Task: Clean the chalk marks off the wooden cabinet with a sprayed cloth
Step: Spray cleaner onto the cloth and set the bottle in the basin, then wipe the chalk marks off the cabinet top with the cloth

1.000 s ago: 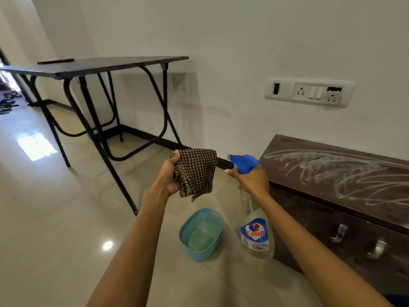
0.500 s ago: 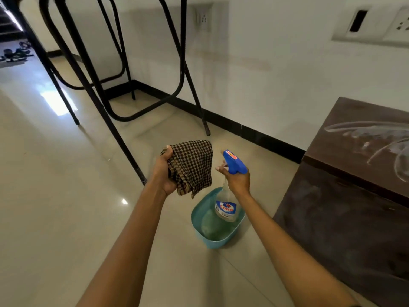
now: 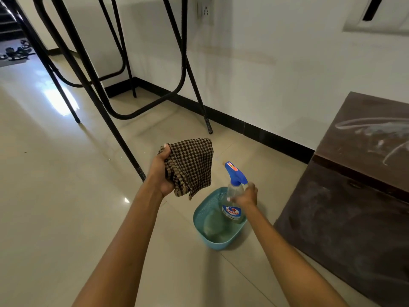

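Cloth (image 3: 191, 166) is bunched in the left hand (image 3: 160, 173), held above the floor. The spray bottle (image 3: 234, 197) is clasped at its neck by the right hand (image 3: 245, 196), its base inside the blue basket (image 3: 202, 220). Chalk marks (image 3: 374, 131) are left on the cabinet (image 3: 345, 218) nearby. The bottle is best set upright before release.

The right hand (image 3: 245, 196) now sits lower, gripping the spray bottle (image 3: 233, 200) at its neck below the blue trigger head, and the bottle's base has dropped inside the teal basket (image 3: 200, 214) on the floor.
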